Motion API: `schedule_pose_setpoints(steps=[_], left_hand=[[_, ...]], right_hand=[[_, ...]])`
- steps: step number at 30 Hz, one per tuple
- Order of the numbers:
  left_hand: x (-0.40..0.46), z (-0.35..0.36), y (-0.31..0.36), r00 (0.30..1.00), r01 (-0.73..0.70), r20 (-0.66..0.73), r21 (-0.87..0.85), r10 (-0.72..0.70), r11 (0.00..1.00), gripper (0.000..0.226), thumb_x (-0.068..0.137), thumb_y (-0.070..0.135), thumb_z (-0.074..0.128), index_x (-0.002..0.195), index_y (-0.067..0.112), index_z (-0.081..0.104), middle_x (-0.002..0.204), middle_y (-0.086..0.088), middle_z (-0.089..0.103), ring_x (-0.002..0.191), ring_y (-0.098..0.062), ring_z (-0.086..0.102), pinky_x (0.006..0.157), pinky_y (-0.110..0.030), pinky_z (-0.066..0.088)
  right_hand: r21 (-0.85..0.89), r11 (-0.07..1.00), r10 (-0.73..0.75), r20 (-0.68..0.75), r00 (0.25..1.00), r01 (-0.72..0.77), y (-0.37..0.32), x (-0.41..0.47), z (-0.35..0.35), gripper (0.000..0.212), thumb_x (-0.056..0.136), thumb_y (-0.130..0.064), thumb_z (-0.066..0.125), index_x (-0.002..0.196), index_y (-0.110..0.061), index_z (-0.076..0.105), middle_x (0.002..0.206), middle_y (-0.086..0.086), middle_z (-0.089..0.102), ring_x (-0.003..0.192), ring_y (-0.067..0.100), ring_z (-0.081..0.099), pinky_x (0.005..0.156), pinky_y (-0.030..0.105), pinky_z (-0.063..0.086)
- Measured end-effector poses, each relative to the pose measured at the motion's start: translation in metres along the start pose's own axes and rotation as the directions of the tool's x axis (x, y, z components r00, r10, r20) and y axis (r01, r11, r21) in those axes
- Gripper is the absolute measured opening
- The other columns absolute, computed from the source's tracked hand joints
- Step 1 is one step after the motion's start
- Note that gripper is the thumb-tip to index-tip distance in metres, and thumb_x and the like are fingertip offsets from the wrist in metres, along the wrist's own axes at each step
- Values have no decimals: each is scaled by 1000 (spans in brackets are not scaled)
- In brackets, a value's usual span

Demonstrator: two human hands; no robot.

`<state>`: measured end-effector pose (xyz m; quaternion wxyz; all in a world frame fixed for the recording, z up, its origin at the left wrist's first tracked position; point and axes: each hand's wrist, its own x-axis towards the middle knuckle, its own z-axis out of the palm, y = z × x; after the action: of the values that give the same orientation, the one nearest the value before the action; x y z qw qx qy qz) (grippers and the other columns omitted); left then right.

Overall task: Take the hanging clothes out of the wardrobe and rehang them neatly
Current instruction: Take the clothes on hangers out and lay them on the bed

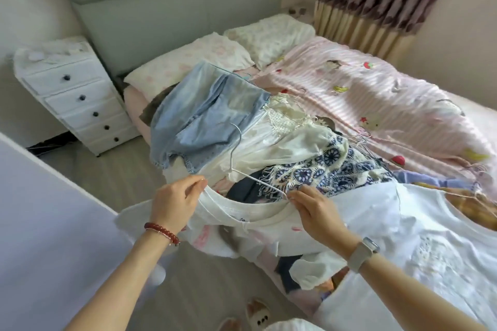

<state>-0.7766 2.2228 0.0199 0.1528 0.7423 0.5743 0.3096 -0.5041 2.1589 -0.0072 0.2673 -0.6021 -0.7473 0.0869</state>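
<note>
A white T-shirt (258, 223) with a pink print is held up over the bed's near edge. A thin white wire hanger (236, 158) sticks out of its neck opening, hook upward. My left hand (174, 201) pinches the collar at the left. My right hand (314, 209) pinches the collar and the hanger's right arm. Behind lies a heap of clothes: light blue denim (204, 115), a cream lace top (285, 121), a blue-and-white patterned knit (320, 166). Another white top (419, 244) lies at the right.
The bed has a pink striped quilt (376, 94) and two pillows (193, 62). A white chest of drawers (72, 99) stands at the left of the bed. A white panel (48, 223) fills the lower left. Slippers (256, 314) lie on the floor. Loose wire hangers (360, 137) lie on the quilt.
</note>
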Motion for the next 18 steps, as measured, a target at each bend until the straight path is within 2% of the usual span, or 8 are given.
schedule_pose_setpoints(steps=[3, 5, 7, 10, 12, 15, 17, 18], left_hand=[[7, 12, 6, 988, -47, 142, -51, 54, 998, 16, 85, 19, 65, 93, 8, 73, 82, -8, 73, 73, -26, 66, 64, -27, 45], [3, 23, 11, 961, -50, 268, -70, 67, 996, 19, 86, 26, 62, 96, 14, 73, 81, -7, 73, 73, -25, 63, 65, -29, 47], [-5, 36, 17, 917, -57, 393, -48, 71, 997, 18, 87, 31, 61, 95, 21, 73, 78, -4, 72, 68, -20, 57, 61, -27, 41], [-16, 58, 31, 768, -78, 636, -26, 77, 997, 19, 89, 38, 56, 92, 28, 72, 76, 4, 70, 71, -17, 60, 65, -28, 45], [-24, 72, 49, 648, -61, 756, -71, 93, 996, 20, 89, 40, 55, 81, 29, 70, 56, 13, 59, 56, -9, 52, 57, -23, 42], [-32, 91, 92, 515, 18, 845, -177, 142, 984, 25, 88, 37, 58, 69, 26, 69, 44, 14, 48, 45, -6, 39, 52, -20, 32], [-37, 101, 127, 437, 34, 876, -241, 202, 970, 25, 89, 35, 58, 76, 18, 71, 52, 6, 53, 51, -12, 43, 59, -23, 35], [-39, 106, 147, 411, 24, 878, -281, 247, 959, 27, 89, 35, 57, 80, 14, 71, 59, 1, 55, 56, -14, 46, 63, -25, 36]], right_hand=[[-19, 986, 163, -23, 986, -163, -11, -37, -1, 12, 87, -7, 56, 89, -5, 67, 78, 5, 64, 65, 20, 60, 53, 36, 54], [-35, 956, 292, 14, 956, -292, -19, -64, -3, 20, 91, -24, 53, 86, -10, 66, 75, 0, 62, 60, 17, 56, 54, 33, 51], [-70, 921, 387, 77, 919, -383, -27, -91, -6, 28, 91, -35, 50, 77, -13, 61, 68, -5, 53, 55, 15, 48, 54, 27, 43], [-109, 861, 508, 189, 840, -496, -36, -132, -17, 32, 92, -35, 47, 66, -17, 52, 61, -9, 45, 58, 15, 45, 56, 28, 40], [-113, 794, 607, 214, 766, -597, -38, -159, -33, 37, 93, -33, 47, 58, -24, 42, 54, -11, 42, 56, 17, 45, 57, 31, 38], [-98, 665, 747, 104, 657, -741, -37, -194, -68, 36, 90, -34, 52, 56, -26, 46, 51, -13, 45, 52, 14, 45, 53, 29, 34], [-112, 585, 801, -77, 594, -803, -37, -214, -96, 28, 85, -36, 59, 59, -28, 55, 52, -16, 49, 54, 12, 46, 52, 26, 32], [-154, 540, 797, -223, 561, -828, -36, -224, -110, 24, 82, -37, 64, 61, -25, 60, 54, -15, 53, 56, 11, 47, 52, 24, 31]])
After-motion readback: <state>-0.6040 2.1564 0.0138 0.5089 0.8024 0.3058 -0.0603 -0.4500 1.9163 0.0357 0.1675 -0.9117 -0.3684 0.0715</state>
